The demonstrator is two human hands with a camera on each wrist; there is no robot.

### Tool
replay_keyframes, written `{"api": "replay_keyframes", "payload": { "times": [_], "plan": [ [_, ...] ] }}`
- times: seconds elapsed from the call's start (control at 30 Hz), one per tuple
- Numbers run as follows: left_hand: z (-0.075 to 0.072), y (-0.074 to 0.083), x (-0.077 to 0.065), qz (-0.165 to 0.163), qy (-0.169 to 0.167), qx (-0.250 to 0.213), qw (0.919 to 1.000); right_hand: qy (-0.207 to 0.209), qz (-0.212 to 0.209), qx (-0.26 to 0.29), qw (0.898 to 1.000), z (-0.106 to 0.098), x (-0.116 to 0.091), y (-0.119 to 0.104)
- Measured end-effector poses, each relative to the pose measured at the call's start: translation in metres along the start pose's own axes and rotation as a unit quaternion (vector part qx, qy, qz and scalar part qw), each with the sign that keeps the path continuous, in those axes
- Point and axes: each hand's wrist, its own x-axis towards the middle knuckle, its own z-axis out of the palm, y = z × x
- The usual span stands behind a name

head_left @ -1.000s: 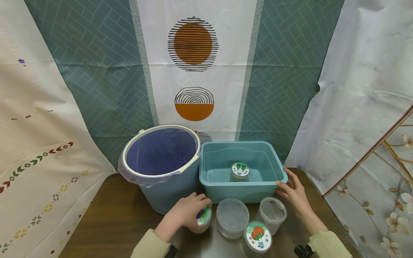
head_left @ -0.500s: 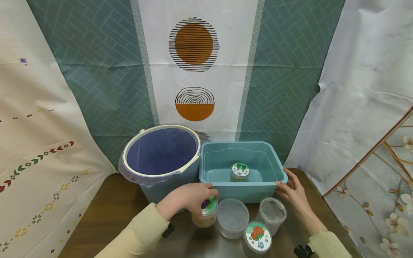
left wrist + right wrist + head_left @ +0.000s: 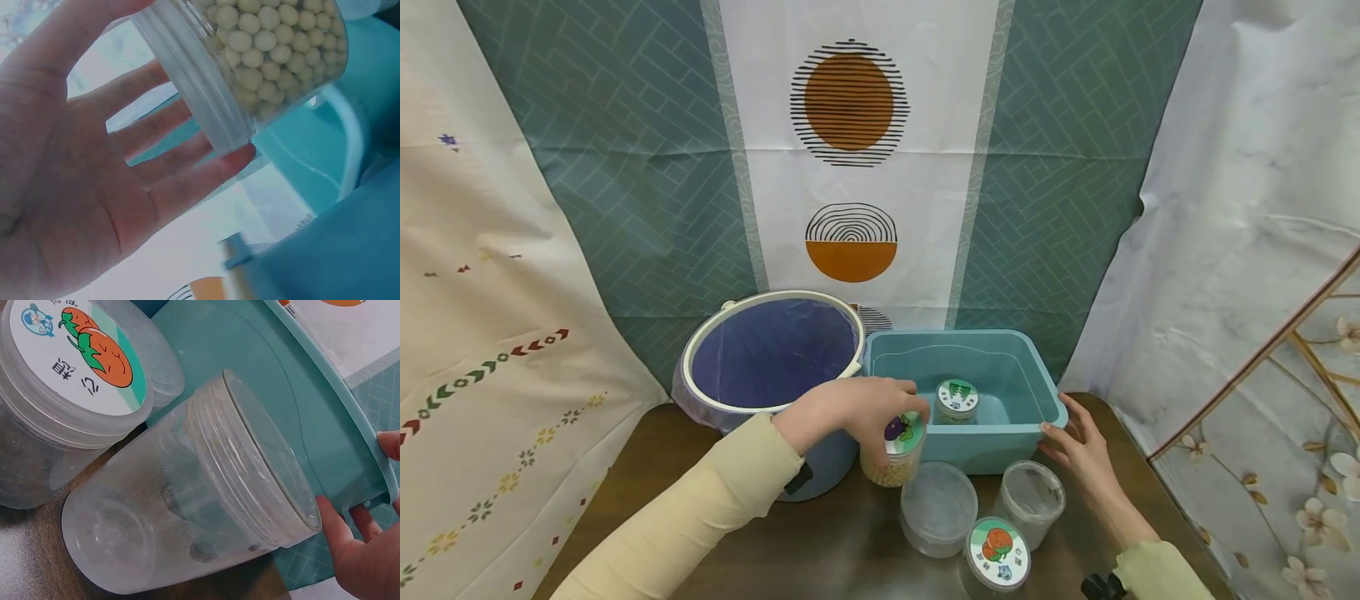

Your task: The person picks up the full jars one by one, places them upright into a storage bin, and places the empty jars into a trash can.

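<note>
Table [image 3: 827, 554]: brown wood
Cloth [image 3: 1045, 167]: patterned backdrop
Left hand [image 3: 865, 412]: grasps jar [image 3: 891, 474]
Right hand [image 3: 1079, 440]: grasps bin [image 3: 981, 450]
Eggplant label [image 3: 908, 435]: head view only

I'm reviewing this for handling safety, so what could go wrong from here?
The left hand grips the jar of pale round pellets by its lid; if that is loose, the jar might drop and spill. The jar hangs by the near side of the teal tub, so it could bump the rim. It could also knock the frosted jar standing close by.
</note>
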Motion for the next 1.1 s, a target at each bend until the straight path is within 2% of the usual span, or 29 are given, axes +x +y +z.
{"api": "replay_keyframes", "payload": {
  "times": [0.3, 0.5, 0.8, 1.1],
  "plan": [
    [-0.037, -0.006, 0.021, 0.008, -0.007, -0.007, 0.9999, -0.005, -0.002, -0.004, 1.000, 0.000, -0.001, -0.001],
    [-0.052, -0.019, 0.037, -0.003, -0.004, -0.030, 0.9995, -0.002, -0.008, -0.002, 1.000, 0.001, -0.002, 0.000],
    [-0.053, -0.046, 0.060, -0.018, 0.022, -0.051, 0.9983, 0.002, -0.009, 0.003, 1.000, 0.002, -0.002, 0.001],
    [-0.050, -0.067, 0.079, -0.063, 0.046, -0.126, 0.9890, 0.003, -0.012, 0.006, 1.000, 0.001, -0.001, 0.002]
  ]
}}
